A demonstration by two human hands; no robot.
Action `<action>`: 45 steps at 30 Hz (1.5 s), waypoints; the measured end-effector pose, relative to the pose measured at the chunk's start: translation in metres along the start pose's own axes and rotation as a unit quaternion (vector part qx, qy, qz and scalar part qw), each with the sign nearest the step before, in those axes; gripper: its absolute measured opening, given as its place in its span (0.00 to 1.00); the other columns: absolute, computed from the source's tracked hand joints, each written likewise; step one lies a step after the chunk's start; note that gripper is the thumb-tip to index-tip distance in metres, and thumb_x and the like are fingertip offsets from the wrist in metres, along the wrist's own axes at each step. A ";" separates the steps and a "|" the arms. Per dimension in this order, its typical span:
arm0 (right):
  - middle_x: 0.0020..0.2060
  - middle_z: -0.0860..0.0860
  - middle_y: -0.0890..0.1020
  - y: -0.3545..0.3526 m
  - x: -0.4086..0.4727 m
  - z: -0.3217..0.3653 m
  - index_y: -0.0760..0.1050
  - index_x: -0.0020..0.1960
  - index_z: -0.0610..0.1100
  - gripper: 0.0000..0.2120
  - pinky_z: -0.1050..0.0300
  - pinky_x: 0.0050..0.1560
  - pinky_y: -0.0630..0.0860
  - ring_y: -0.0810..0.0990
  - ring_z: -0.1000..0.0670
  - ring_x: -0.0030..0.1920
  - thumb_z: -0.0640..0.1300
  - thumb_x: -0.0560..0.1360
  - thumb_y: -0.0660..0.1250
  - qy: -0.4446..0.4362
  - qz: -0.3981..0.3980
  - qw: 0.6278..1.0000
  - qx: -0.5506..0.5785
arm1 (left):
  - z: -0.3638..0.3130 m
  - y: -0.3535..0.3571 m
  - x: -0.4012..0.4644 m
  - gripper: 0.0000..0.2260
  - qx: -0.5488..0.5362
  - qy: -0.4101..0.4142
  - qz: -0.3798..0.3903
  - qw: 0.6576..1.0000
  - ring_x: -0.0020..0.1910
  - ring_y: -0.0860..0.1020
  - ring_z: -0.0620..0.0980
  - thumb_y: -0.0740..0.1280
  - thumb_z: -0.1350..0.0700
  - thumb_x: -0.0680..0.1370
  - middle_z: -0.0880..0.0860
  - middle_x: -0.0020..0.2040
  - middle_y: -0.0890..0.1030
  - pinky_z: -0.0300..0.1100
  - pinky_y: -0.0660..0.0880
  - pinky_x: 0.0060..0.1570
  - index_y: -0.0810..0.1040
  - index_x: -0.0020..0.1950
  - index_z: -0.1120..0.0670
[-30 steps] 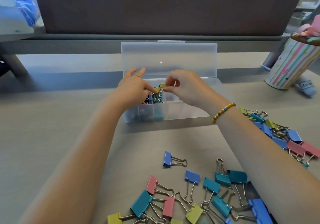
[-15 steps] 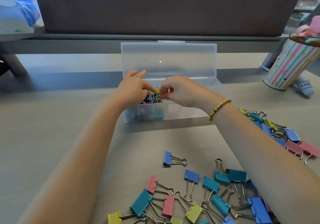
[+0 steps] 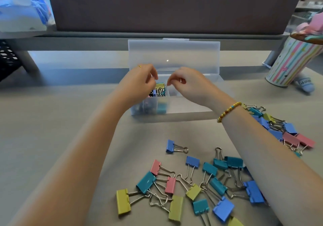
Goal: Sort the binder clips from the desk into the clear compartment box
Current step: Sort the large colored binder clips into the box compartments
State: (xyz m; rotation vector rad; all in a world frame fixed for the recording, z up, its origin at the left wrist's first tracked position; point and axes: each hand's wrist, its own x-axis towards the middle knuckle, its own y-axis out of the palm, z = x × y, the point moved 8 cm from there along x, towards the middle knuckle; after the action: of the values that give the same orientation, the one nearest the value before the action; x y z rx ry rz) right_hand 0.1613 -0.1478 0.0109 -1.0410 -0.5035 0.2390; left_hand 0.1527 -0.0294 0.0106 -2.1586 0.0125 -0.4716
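Note:
The clear compartment box (image 3: 189,107) stands open at mid-desk, its lid (image 3: 174,56) upright behind it. Its left compartment holds several clips, with a yellow-green binder clip (image 3: 160,86) lying on top. My left hand (image 3: 138,80) hovers over that compartment with curled fingers, its fingertips right beside the yellow-green clip. My right hand (image 3: 190,84), with a beaded bracelet on the wrist, hangs just right of the clip, fingers loosely curled and holding nothing. Loose coloured binder clips (image 3: 192,182) lie scattered in front of me. A second heap of clips (image 3: 279,129) lies beyond my right forearm.
A striped cup (image 3: 293,63) stands at the back right with a small blue object (image 3: 305,85) at its foot. A dark partition (image 3: 174,7) runs along the back of the desk. A black mesh basket (image 3: 8,59) is at the far left.
Both hands held the yellow-green clip together over the box. It now lies on the pile in the left compartment, and the hands have drawn slightly apart.

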 end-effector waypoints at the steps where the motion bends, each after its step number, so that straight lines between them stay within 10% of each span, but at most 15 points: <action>1: 0.44 0.48 0.78 -0.003 -0.008 0.006 0.80 0.50 0.41 0.11 0.58 0.47 0.69 0.73 0.51 0.45 0.38 0.77 0.59 -0.008 -0.010 1.000 0.017 | -0.004 -0.002 -0.007 0.06 -0.014 0.001 0.002 1.000 0.36 0.71 0.45 0.57 0.62 0.78 0.46 0.37 0.71 0.31 0.64 0.33 0.73 0.49 0.55; 8: 0.39 0.57 0.73 0.036 -0.070 0.017 0.77 0.55 0.45 0.08 0.64 0.37 0.65 0.71 0.54 0.44 0.44 0.78 0.62 0.022 0.183 0.982 -0.034 | -0.003 0.045 -0.088 0.16 0.031 -0.057 0.334 0.940 0.37 0.71 0.42 0.67 0.45 0.74 0.46 0.40 0.73 0.32 0.69 0.37 0.69 0.56 0.52; 12: 0.46 0.53 0.72 0.048 -0.095 0.021 0.74 0.57 0.47 0.10 0.61 0.45 0.65 0.73 0.51 0.50 0.46 0.77 0.64 0.049 0.209 0.975 -0.061 | 0.007 0.055 -0.128 0.24 0.064 -0.076 0.390 0.916 0.50 0.71 0.46 0.71 0.42 0.69 0.47 0.52 0.71 0.37 0.69 0.52 0.66 0.59 0.48; 20: 0.59 0.47 0.72 0.059 -0.119 0.021 0.70 0.62 0.47 0.18 0.54 0.55 0.69 0.70 0.48 0.57 0.50 0.75 0.67 0.095 0.192 0.973 -0.089 | 0.003 0.053 -0.142 0.15 0.005 -0.067 0.251 0.966 0.37 0.68 0.40 0.70 0.46 0.72 0.45 0.41 0.69 0.31 0.66 0.36 0.73 0.55 0.50; 31: 0.59 0.47 0.74 0.062 -0.113 0.015 0.71 0.61 0.44 0.16 0.57 0.55 0.69 0.72 0.48 0.57 0.49 0.77 0.65 0.127 0.117 0.983 -0.055 | 0.006 0.053 -0.128 0.12 0.041 -0.079 0.146 0.985 0.46 0.71 0.47 0.68 0.50 0.74 0.49 0.48 0.72 0.37 0.71 0.43 0.71 0.53 0.54; 38: 0.43 0.51 0.76 0.059 -0.109 0.011 0.69 0.56 0.46 0.10 0.61 0.39 0.69 0.74 0.51 0.44 0.45 0.76 0.66 0.135 0.105 0.984 0.051 | -0.002 0.051 -0.118 0.09 0.053 -0.042 0.126 0.990 0.39 0.71 0.48 0.65 0.54 0.77 0.47 0.38 0.71 0.39 0.70 0.40 0.67 0.53 0.55; 45: 0.35 0.51 0.77 0.006 -0.063 -0.017 0.75 0.43 0.44 0.03 0.62 0.41 0.78 0.75 0.55 0.35 0.39 0.76 0.66 0.163 -0.011 0.955 0.247 | 0.001 0.010 -0.054 0.08 -0.243 -0.071 0.024 0.967 0.26 0.75 0.42 0.62 0.63 0.78 0.52 0.37 0.74 0.32 0.72 0.22 0.70 0.43 0.51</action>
State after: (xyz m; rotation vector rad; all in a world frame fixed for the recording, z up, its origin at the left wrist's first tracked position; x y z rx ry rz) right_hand 0.1158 -0.1843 -0.0186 -0.5672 -0.1391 0.1566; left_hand 0.1042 -0.0243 -0.0154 -2.6634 0.1124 -0.3042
